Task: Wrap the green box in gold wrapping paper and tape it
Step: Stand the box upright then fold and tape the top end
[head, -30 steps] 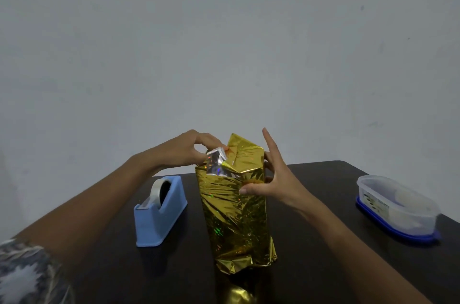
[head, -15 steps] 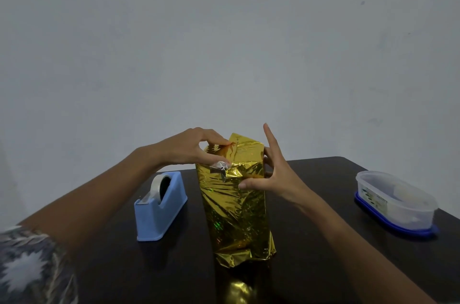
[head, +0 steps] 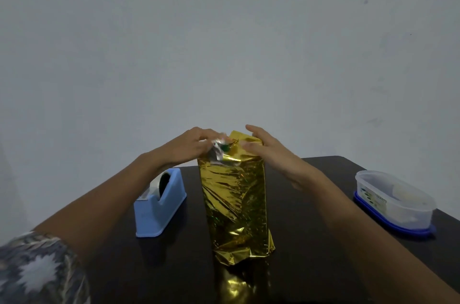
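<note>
The box stands upright on the dark table (head: 311,216), covered in crinkled gold wrapping paper (head: 234,204). A small patch of the green box (head: 226,147) shows at the top left corner, where the paper's silver underside is folded. My left hand (head: 191,145) pinches that folded paper flap at the top left. My right hand (head: 266,152) lies with straight fingers over the top right of the wrapped box, pressing the paper down. A blue tape dispenser (head: 160,203) with a roll of tape sits left of the box.
A clear plastic container (head: 394,200) on a blue lid stands near the table's right edge. A plain grey wall rises behind the table. My patterned sleeve (head: 37,271) shows at the bottom left.
My right hand has moved from the box's side up onto its top. My left hand has pulled the silver flap back up at the top left corner, uncovering a bit of green.
</note>
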{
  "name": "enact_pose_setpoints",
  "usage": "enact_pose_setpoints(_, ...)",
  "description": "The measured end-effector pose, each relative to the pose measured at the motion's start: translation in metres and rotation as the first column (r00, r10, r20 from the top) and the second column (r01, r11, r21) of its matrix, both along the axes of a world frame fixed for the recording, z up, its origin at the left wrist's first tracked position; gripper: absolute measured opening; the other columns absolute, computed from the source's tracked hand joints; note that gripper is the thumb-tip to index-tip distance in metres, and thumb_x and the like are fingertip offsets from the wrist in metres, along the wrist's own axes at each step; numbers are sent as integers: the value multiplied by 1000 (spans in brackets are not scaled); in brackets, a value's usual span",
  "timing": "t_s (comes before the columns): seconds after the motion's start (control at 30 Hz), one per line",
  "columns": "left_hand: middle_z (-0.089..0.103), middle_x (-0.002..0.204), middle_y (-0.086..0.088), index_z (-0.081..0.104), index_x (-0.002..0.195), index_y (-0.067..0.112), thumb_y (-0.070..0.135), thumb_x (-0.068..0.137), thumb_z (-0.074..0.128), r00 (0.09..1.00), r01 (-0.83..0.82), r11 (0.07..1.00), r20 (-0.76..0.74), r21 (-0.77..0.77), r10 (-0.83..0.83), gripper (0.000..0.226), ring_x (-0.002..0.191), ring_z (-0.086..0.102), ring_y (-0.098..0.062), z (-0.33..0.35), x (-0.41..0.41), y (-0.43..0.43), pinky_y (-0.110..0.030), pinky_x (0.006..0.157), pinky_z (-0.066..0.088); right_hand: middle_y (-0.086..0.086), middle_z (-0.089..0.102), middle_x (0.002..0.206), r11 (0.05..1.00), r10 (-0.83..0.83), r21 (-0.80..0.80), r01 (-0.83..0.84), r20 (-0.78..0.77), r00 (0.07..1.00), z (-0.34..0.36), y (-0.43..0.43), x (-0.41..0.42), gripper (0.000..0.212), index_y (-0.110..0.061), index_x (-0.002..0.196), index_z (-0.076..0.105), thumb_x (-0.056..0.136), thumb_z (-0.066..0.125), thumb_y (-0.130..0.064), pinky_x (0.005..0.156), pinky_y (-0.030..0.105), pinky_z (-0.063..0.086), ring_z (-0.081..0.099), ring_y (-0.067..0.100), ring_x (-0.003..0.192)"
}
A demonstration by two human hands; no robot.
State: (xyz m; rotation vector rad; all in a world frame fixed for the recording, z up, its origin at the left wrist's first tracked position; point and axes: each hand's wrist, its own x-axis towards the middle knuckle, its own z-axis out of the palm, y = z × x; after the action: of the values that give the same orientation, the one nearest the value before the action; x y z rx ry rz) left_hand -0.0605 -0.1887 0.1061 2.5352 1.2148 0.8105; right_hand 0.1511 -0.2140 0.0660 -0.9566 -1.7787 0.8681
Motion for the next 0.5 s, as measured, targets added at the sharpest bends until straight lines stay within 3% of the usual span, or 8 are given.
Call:
enact_pose_setpoints(0.03, 64, 91, 7, 67, 85, 32, 96, 52, 34, 998, -27, 999, 62, -20, 28, 79, 86, 58, -12, 2, 1, -4, -20, 74, 42, -1, 23, 153, 1000, -3, -12, 3, 11, 1000, -1, 2, -4, 58, -32, 146, 27, 94, 51, -39, 102, 27, 30, 30, 17, 137)
enact_pose_setpoints(0.1, 64, 104, 12, 67, 101, 37, 101, 47, 18, 979, -36, 996, 198, -76, 50, 97, 96, 58, 0, 6, -3, -9, -21, 74, 44, -2, 22, 152, 999, -25, -33, 25, -20, 999, -4, 6, -7, 61, -34, 147, 24, 93, 53, -38, 108, 34, 32, 32, 19, 136)
enact_pose_setpoints(0.2, 60, 115, 19, 57, 114, 46, 101, 48, 21, 962, 2, 999, 272, -37, 8, 93, 110, 52, 5, 19, -11, -22, -26, 82, 44, -2, 17, 155, 999, -9, -54, 6, -58, 998, -5, 9, -5, 67, -43, 146, 17, 91, 55, -43, 112, 48, 30, 30, 25, 138)
enact_pose_setpoints(0.27, 56, 124, 20, 48, 120, 52, 95, 50, 43, 993, 13, 1000, 114, 23, -15, 82, 117, 49, 2, 27, -14, -35, -29, 89, 43, -2, 14, 157, 998, 0, -64, -3, -45, 999, -4, 11, -5, 71, -49, 144, 15, 86, 58, -50, 112, 53, 28, 26, 27, 140)
enact_pose_setpoints(0.37, 41, 135, 26, 40, 130, 48, 61, 59, 77, 965, -34, 987, -253, 154, 72, 81, 122, 40, 2, 28, -12, -49, -27, 96, 37, 0, 12, 158, 998, -2, -66, -1, -34, 999, -3, 12, -7, 70, -51, 143, 14, 87, 56, -50, 112, 53, 26, 22, 27, 142)
enact_pose_setpoints(0.43, 43, 133, 23, 45, 125, 41, 39, 74, 76, 917, -24, 941, -368, 338, 156, 60, 115, 48, -5, 25, -7, -50, -27, 86, 43, 1, 14, 157, 998, 0, -65, -2, -36, 999, -3, 13, -6, 68, -51, 143, 14, 89, 55, -47, 112, 51, 27, 24, 27, 141)
enact_pose_setpoints(0.5, 44, 133, 18, 49, 120, 36, 28, 80, 71, 882, 28, 871, -423, 490, 210, 46, 103, 55, -12, 25, -2, -50, -21, 67, 42, 1, 14, 157, 998, -9, -62, 7, -25, 1000, -3, 12, -6, 67, -50, 144, 14, 90, 54, -45, 112, 50, 28, 26, 27, 140)
